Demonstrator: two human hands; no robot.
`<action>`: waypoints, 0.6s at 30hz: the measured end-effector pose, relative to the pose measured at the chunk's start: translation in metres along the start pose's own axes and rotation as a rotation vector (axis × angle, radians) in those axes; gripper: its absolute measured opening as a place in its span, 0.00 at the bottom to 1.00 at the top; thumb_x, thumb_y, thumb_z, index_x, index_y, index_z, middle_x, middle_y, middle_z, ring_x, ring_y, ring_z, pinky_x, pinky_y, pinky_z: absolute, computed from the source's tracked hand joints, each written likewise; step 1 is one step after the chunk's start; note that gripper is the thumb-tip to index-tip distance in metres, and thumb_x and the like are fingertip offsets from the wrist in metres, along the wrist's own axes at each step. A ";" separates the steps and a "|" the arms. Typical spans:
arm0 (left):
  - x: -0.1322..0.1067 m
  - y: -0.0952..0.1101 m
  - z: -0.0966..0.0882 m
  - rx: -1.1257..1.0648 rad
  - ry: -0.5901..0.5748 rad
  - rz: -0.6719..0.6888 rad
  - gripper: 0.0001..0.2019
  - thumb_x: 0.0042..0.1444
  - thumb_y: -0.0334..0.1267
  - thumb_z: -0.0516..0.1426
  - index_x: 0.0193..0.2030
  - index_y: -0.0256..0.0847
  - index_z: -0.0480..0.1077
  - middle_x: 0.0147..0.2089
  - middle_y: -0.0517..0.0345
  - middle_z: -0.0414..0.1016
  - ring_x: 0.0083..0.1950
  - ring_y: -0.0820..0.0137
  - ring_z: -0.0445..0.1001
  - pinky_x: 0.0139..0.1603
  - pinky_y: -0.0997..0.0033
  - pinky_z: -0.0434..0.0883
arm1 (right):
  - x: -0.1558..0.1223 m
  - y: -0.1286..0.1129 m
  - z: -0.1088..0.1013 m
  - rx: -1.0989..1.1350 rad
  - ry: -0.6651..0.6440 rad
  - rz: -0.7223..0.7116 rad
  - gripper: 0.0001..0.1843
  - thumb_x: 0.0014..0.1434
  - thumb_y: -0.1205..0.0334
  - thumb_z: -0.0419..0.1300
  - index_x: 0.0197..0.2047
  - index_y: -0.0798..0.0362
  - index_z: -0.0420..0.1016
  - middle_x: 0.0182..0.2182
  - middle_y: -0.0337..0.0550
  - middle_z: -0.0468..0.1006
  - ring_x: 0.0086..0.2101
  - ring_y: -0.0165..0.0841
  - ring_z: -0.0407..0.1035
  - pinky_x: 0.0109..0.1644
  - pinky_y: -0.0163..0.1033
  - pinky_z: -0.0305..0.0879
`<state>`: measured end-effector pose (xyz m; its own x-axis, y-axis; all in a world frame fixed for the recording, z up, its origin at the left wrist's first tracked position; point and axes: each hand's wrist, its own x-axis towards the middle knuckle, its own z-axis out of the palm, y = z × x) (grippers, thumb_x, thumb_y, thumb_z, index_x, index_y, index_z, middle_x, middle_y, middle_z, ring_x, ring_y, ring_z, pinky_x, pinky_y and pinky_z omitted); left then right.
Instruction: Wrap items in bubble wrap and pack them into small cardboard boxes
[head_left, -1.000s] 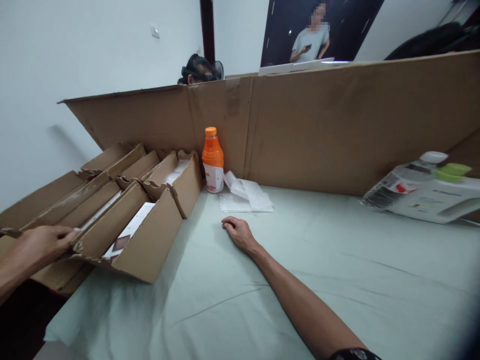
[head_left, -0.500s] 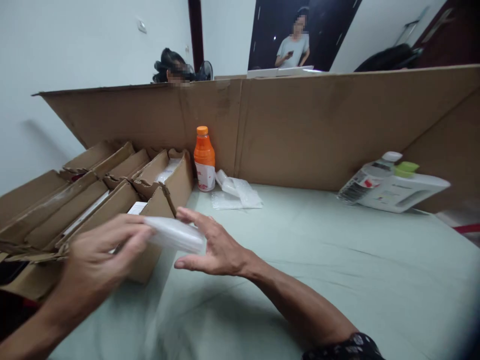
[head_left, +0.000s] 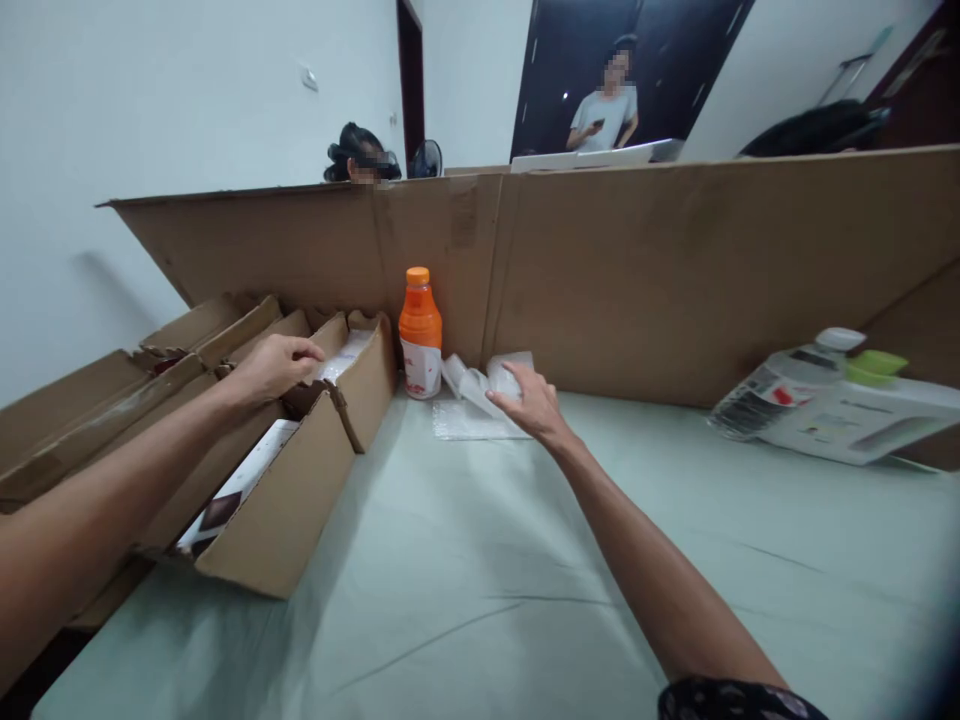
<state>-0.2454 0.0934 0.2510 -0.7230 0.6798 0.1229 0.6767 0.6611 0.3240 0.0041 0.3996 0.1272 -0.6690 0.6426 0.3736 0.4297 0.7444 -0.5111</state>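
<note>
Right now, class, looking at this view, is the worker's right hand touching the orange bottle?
No, the right hand is at the clear plastic wrap, with a visible gap between it and the orange bottle.

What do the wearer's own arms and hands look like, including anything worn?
The left hand and right hand are bare, with no gloves or wristwear visible. A dark sleeve with a small pale pattern shows on the right arm; the left arm is uncovered as far as it shows.

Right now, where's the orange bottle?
In the head view, the orange bottle stands a little left of centre, between the cardboard bins and the bubble wrap, in front of the cardboard panel.
</note>
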 end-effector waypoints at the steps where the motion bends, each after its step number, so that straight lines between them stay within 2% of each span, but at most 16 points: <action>1: 0.016 0.000 0.006 0.042 -0.056 -0.008 0.21 0.50 0.40 0.52 0.47 0.40 0.80 0.38 0.56 0.83 0.40 0.61 0.79 0.41 0.68 0.73 | -0.004 0.004 0.010 0.029 -0.004 -0.018 0.32 0.58 0.52 0.64 0.64 0.50 0.71 0.65 0.55 0.71 0.62 0.54 0.66 0.63 0.63 0.61; 4: 0.053 0.005 0.024 0.130 -0.181 -0.015 0.20 0.49 0.36 0.57 0.49 0.40 0.79 0.42 0.55 0.83 0.45 0.63 0.80 0.45 0.71 0.72 | -0.019 0.014 0.035 0.119 -0.001 -0.062 0.27 0.59 0.57 0.62 0.62 0.50 0.73 0.63 0.53 0.74 0.61 0.49 0.68 0.64 0.59 0.62; 6: 0.070 0.010 0.035 0.178 -0.251 -0.023 0.17 0.51 0.35 0.60 0.48 0.39 0.78 0.42 0.54 0.82 0.46 0.64 0.79 0.46 0.70 0.73 | -0.027 0.017 0.046 0.162 -0.014 -0.081 0.25 0.59 0.59 0.62 0.59 0.51 0.75 0.61 0.53 0.75 0.61 0.48 0.68 0.65 0.57 0.63; 9: 0.082 0.014 0.048 0.239 -0.340 -0.048 0.11 0.60 0.43 0.62 0.45 0.37 0.76 0.41 0.55 0.80 0.41 0.67 0.78 0.45 0.64 0.75 | -0.031 0.017 0.049 0.205 -0.054 -0.120 0.20 0.59 0.60 0.61 0.55 0.51 0.77 0.61 0.52 0.75 0.62 0.47 0.67 0.65 0.56 0.62; 11: 0.083 0.015 0.051 0.262 -0.338 -0.062 0.10 0.60 0.44 0.63 0.39 0.37 0.76 0.38 0.57 0.79 0.40 0.66 0.78 0.42 0.65 0.74 | -0.033 0.011 0.045 0.236 -0.073 -0.150 0.19 0.60 0.61 0.61 0.54 0.50 0.78 0.60 0.51 0.76 0.61 0.46 0.67 0.65 0.56 0.62; 14: 0.074 0.016 0.041 0.265 -0.193 -0.066 0.06 0.55 0.37 0.60 0.35 0.38 0.77 0.34 0.56 0.79 0.42 0.61 0.78 0.39 0.69 0.68 | -0.039 -0.008 0.032 0.327 -0.080 -0.212 0.19 0.61 0.62 0.61 0.56 0.50 0.77 0.58 0.50 0.77 0.59 0.43 0.69 0.65 0.55 0.64; 18: 0.039 0.030 0.009 0.208 0.138 -0.025 0.17 0.56 0.39 0.52 0.48 0.37 0.76 0.44 0.52 0.80 0.45 0.61 0.76 0.40 0.69 0.66 | -0.050 -0.053 0.000 0.478 -0.044 -0.343 0.26 0.62 0.61 0.61 0.63 0.49 0.70 0.61 0.49 0.74 0.60 0.42 0.68 0.64 0.53 0.65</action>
<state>-0.2527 0.1426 0.2571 -0.7422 0.6221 0.2493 0.6622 0.7379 0.1304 0.0149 0.3285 0.1360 -0.7506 0.3640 0.5514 -0.1294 0.7374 -0.6629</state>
